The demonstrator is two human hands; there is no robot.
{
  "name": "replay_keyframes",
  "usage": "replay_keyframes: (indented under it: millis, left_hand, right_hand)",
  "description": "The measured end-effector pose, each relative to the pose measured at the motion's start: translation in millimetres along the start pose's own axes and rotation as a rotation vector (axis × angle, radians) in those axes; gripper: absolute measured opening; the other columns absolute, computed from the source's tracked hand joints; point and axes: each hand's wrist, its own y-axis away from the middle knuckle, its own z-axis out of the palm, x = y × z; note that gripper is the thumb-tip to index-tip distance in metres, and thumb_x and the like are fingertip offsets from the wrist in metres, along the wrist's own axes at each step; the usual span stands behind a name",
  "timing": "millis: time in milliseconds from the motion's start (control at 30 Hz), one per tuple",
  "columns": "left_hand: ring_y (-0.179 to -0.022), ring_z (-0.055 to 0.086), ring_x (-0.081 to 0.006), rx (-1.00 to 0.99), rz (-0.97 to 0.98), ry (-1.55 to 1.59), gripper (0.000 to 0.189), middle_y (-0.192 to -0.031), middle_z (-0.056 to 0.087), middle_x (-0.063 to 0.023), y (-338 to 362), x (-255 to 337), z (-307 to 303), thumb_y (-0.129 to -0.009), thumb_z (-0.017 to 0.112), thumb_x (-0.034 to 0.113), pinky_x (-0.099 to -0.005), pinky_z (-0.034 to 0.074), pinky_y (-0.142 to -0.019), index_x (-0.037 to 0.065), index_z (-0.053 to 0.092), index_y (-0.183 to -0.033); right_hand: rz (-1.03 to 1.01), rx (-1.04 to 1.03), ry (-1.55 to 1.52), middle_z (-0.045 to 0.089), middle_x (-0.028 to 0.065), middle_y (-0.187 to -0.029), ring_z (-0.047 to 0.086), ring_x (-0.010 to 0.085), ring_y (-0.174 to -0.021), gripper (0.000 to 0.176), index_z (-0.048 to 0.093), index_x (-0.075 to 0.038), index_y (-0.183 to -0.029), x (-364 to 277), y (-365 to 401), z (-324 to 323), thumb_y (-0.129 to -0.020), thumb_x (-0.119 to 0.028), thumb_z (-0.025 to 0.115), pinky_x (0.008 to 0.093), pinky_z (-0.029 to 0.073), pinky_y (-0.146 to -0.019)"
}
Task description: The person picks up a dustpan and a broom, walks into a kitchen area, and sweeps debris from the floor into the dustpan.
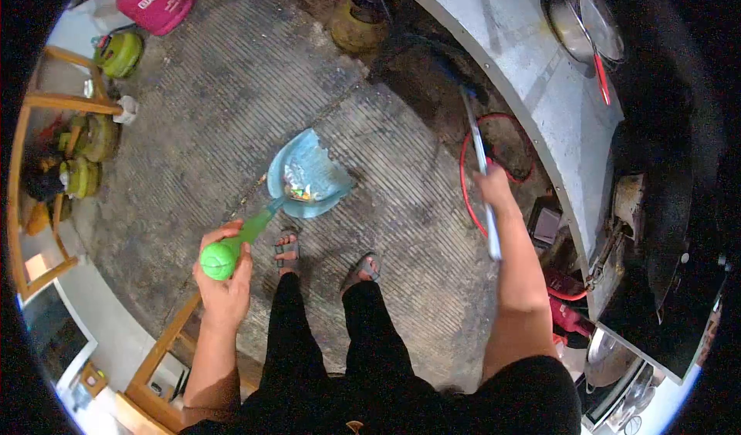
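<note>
My left hand (228, 269) is closed around the green handle of a dustpan (327, 179), just below the handle's round knob. The blue pan rests on the floor in front of my feet, its front edge ragged, with small scraps of litter (299, 190) in it. Out to the right, my right hand (492, 184) grips a long pale-blue stick (477, 138), apparently a broom. Its far end reaches into the dark space beneath the metal counter, where shadow and blur hide the head.
A metal counter (505, 26) curves along the right, bearing a pot (570, 30). Below it are a gas cylinder (360, 22) and a red hose (463, 161). A pink cylinder (158, 1) and green cylinders (120, 53) stand at left, near a wooden-framed cabinet (73, 101).
</note>
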Motion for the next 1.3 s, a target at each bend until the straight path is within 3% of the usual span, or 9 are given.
replay_keyframes:
  millis: [200, 233, 367, 467, 567, 800, 1000, 1133, 1300]
  left_hand:
    - [-0.093, 0.052, -0.018, -0.005, 0.06, -0.053, 0.02, -0.1, 0.055, -0.0144, 2.3, -5.9, -2.0, -0.074, 0.053, -0.002, -0.0296, 0.041, -0.08, 0.002, 0.048, -0.093]
    - [-0.093, 0.052, -0.018, -0.008, 0.059, -0.039, 0.02, -0.1, 0.055, -0.0144, 1.2, -5.0, -0.1, -0.074, 0.053, -0.002, -0.0296, 0.041, -0.08, 0.002, 0.048, -0.093]
    - [-0.087, 0.055, -0.0172, 0.011, 0.048, -0.11, 0.022, -0.096, 0.057, -0.0129, -4.6, 1.9, 3.2, -0.072, 0.056, -0.001, -0.0282, 0.043, -0.076, 0.003, 0.048, -0.093]
    - [-0.085, 0.056, -0.0173, 0.024, 0.082, -0.123, 0.021, -0.094, 0.058, -0.0123, -6.6, 6.5, 5.0, -0.071, 0.056, 0.0, -0.0276, 0.043, -0.075, 0.003, 0.05, -0.091]
    - [-0.083, 0.057, -0.0166, 0.018, 0.03, -0.074, 0.02, -0.091, 0.059, -0.0117, -5.4, 10.9, 4.9, -0.071, 0.057, 0.001, -0.0277, 0.044, -0.073, 0.003, 0.05, -0.09]
    - [-0.074, 0.057, -0.013, 0.06, -0.161, -0.273, 0.021, -0.08, 0.061, -0.0097, 1.3, 30.0, -0.8, -0.072, 0.064, 0.014, -0.0257, 0.044, -0.068, 0.001, 0.055, -0.086]
    - [-0.069, 0.055, -0.0105, 0.161, -0.178, -0.171, 0.024, -0.077, 0.061, -0.0073, 8.3, -2.8, 1.8, -0.071, 0.068, 0.019, -0.0244, 0.044, -0.066, 0.001, 0.058, -0.085]
    - [-0.069, 0.054, -0.0085, 0.207, -0.143, -0.091, 0.022, -0.075, 0.06, -0.005, 11.4, -13.1, 16.4, -0.069, 0.069, 0.013, -0.0238, 0.044, -0.065, 0.002, 0.059, -0.085]
    - [-0.069, 0.055, -0.0094, 0.192, -0.108, -0.059, 0.017, -0.076, 0.06, -0.0041, 24.0, -28.3, 2.6, -0.068, 0.065, 0.006, -0.0235, 0.044, -0.066, 0.003, 0.06, -0.084]
  right_hand:
    - [0.108, -0.068, 0.285, 0.053, 0.0286, -0.094, 0.053, 0.0401, -0.09, 0.026, 0.045, 0.002, -0.101, -54.0, 35.1, 31.0, -0.081, -0.009, 0.034, 0.0452, 0.044, -0.074]
    - [0.157, -0.231, 0.407, 0.053, 0.0283, -0.095, 0.052, 0.0417, -0.09, 0.029, 0.041, -0.001, -0.107, -107.7, 87.0, -11.6, -0.082, -0.011, 0.03, 0.0467, 0.042, -0.078]
    - [0.237, -0.474, 0.416, 0.055, 0.0284, -0.09, 0.055, 0.0376, -0.086, 0.048, 0.032, -0.003, -0.124, -51.5, 205.2, -22.6, -0.077, -0.008, 0.04, 0.0446, 0.043, -0.075]
    - [0.298, -0.612, 0.243, 0.054, 0.0283, -0.092, 0.055, 0.0368, -0.088, 0.049, 0.036, -0.002, -0.121, -59.2, 263.6, -78.9, -0.075, -0.011, 0.049, 0.0422, 0.043, -0.076]
    - [0.038, -0.509, 0.133, 0.053, 0.0276, -0.094, 0.052, 0.0394, -0.09, 0.05, 0.041, 0.001, -0.116, -61.2, 289.9, -103.4, -0.071, -0.013, 0.056, 0.0392, 0.043, -0.078]
    - [0.143, -0.173, 0.171, 0.054, 0.0281, -0.091, 0.053, 0.0394, -0.089, 0.037, 0.047, 0.003, -0.105, -27.0, 152.1, -24.4, -0.069, -0.005, 0.047, 0.0428, 0.043, -0.075]
    - [0.236, -0.415, 0.205, 0.056, 0.0263, -0.089, 0.055, 0.0387, -0.086, 0.03, 0.05, 0.002, -0.1, -100.1, 249.5, -4.8, -0.071, -0.005, 0.048, 0.0422, 0.044, -0.073]
    - [-0.115, -0.726, -0.093, 0.055, 0.028, -0.082, 0.055, 0.0411, -0.078, 0.029, 0.047, 0.002, -0.101, -82.7, 323.8, -53.9, -0.074, -0.008, 0.045, 0.0443, 0.045, -0.068]
    - [-0.171, -0.609, 0.021, 0.055, 0.0272, -0.08, 0.056, 0.0398, -0.077, 0.036, 0.046, 0.001, -0.107, -101.0, 334.1, -117.2, -0.071, -0.007, 0.048, 0.0424, 0.045, -0.068]
